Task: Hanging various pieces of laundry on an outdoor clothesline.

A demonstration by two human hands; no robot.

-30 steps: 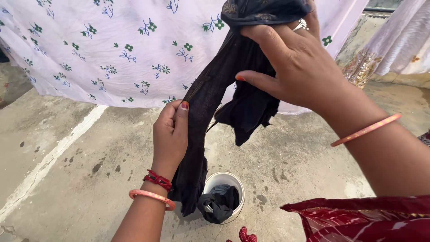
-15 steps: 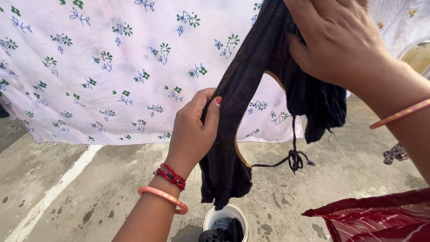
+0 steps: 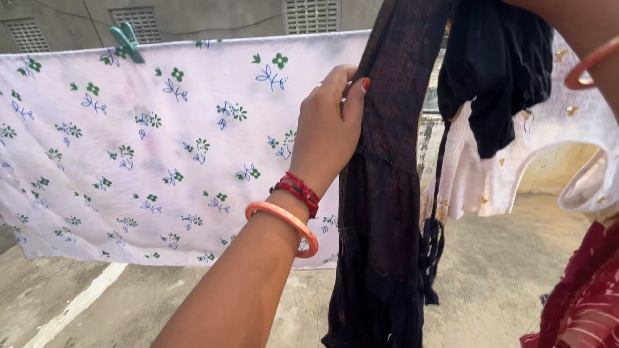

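Edges of the frame are cutting off much here: the right hand is lying out of view past the top right corner, with only its forearm and an orange bangle [image 3: 590,63] showing, so I cannot tell whether that hand is gripping anything. The dark garment [image 3: 387,193] is running from the top edge to the bottom edge, both ends out of sight. Its second, darker fold is hanging to the right, and a knotted black cord [image 3: 431,248] is dangling beside it; how the cord joins the cloth is hard to make out.

The left hand [image 3: 330,125] is pinching the left edge of the dark garment, thumb pressing the cloth against the fingers, which are mostly hidden behind the hand. The garment is hanging just right of that hand, touching it at the thumb.

Farther off on the left, a white floral sheet [image 3: 148,148] is hanging, held by a green clothespin [image 3: 127,40]. A pale embroidered cloth [image 3: 567,148] is hanging at the far right above the concrete floor [image 3: 496,283].
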